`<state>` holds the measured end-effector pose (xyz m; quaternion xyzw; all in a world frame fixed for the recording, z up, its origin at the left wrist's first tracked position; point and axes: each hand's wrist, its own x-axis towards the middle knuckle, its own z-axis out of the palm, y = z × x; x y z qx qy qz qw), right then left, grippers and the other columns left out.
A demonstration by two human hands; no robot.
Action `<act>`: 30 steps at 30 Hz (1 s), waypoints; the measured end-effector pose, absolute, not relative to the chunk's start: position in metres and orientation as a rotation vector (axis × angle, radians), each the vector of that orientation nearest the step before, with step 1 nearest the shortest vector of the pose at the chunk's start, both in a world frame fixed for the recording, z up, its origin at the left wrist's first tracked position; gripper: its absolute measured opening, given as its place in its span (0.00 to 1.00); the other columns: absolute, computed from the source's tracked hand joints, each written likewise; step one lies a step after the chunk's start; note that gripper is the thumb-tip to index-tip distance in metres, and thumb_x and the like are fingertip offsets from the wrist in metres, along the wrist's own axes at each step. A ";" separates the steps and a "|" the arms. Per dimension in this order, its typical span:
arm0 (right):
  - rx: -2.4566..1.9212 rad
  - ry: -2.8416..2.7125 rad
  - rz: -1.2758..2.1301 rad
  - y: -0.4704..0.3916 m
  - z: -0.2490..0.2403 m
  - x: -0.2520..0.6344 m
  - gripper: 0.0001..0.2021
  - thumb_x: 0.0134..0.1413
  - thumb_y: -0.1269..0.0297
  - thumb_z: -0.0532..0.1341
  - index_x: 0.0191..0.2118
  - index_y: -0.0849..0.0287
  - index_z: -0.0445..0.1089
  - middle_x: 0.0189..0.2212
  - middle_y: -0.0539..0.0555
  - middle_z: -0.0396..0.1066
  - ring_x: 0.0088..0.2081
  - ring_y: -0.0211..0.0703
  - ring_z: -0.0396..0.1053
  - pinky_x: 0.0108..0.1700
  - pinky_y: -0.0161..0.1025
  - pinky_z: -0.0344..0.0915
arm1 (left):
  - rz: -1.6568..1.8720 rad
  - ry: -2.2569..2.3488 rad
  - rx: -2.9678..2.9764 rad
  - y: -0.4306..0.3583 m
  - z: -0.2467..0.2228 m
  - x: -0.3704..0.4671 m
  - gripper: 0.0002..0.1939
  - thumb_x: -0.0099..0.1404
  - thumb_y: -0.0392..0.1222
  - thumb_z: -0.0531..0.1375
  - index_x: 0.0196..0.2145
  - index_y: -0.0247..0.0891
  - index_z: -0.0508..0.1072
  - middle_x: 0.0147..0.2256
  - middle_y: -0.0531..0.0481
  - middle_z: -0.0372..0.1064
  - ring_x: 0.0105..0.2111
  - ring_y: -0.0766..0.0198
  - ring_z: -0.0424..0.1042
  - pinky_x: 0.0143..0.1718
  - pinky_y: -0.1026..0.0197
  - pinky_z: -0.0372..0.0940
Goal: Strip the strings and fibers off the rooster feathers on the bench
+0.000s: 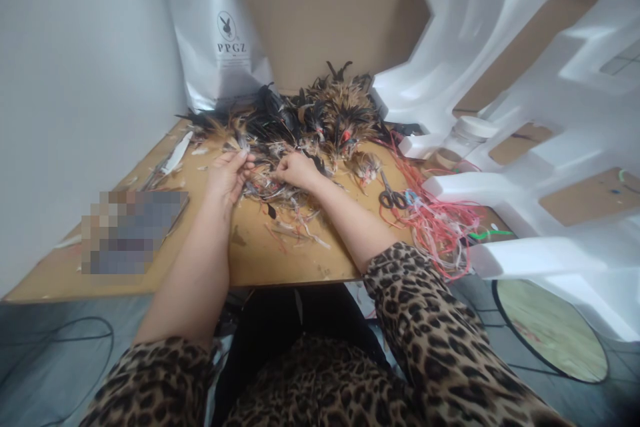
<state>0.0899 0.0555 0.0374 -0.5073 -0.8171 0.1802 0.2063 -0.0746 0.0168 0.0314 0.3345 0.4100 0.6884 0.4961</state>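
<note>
While the big white foam packing block (540, 100) leans close over the brown cardboard worktop (280, 260), it could tip onto the dark-and-tan feather heap (315, 117). Left hand (227, 177) pinches one feather; right hand (297, 170) is clenched in scraps, so the black-handled scissors (393, 197) nearby could get knocked.

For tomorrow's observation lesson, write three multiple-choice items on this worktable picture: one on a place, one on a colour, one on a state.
1. Where do the scissors lie?
A. right of the right hand
B. left of the left hand
C. on the floor

2. What colour are most cords in the tangle by the scissors?
A. blue
B. red and pink
C. yellow

3. How is the left hand placed?
A. flat on bare board
B. raised in the air
C. fingers pinching at the edge of the feather pile

Answers: 1 A, they lie between the right hand and the cords. 2 B, the tangle is mostly red and pink. 3 C, its fingertips meet at the feathers.
</note>
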 end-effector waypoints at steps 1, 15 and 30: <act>-1.450 -2.316 0.437 0.052 0.038 0.088 0.10 0.42 0.55 0.62 0.27 0.56 0.75 0.30 0.53 0.75 0.36 0.45 0.69 0.42 0.42 0.60 | 1.659 0.998 0.814 0.017 0.031 -0.074 0.06 0.51 0.36 0.65 0.22 0.33 0.71 0.21 0.52 0.71 0.17 0.76 0.65 0.17 0.75 0.59; -1.056 -1.908 1.127 0.065 0.044 0.098 0.08 0.40 0.63 0.61 0.24 0.64 0.73 0.19 0.48 0.69 0.22 0.30 0.61 0.29 0.31 0.59 | 1.661 1.009 0.766 0.015 0.034 -0.073 0.08 0.52 0.35 0.65 0.22 0.32 0.68 0.20 0.52 0.70 0.16 0.75 0.65 0.15 0.74 0.56; -1.414 -2.393 0.263 0.045 0.043 0.089 0.10 0.44 0.55 0.62 0.31 0.54 0.74 0.43 0.56 0.69 0.50 0.57 0.58 0.52 0.58 0.52 | 1.687 1.004 0.782 0.019 0.029 -0.077 0.08 0.50 0.38 0.66 0.23 0.34 0.69 0.22 0.53 0.71 0.16 0.76 0.65 0.14 0.74 0.56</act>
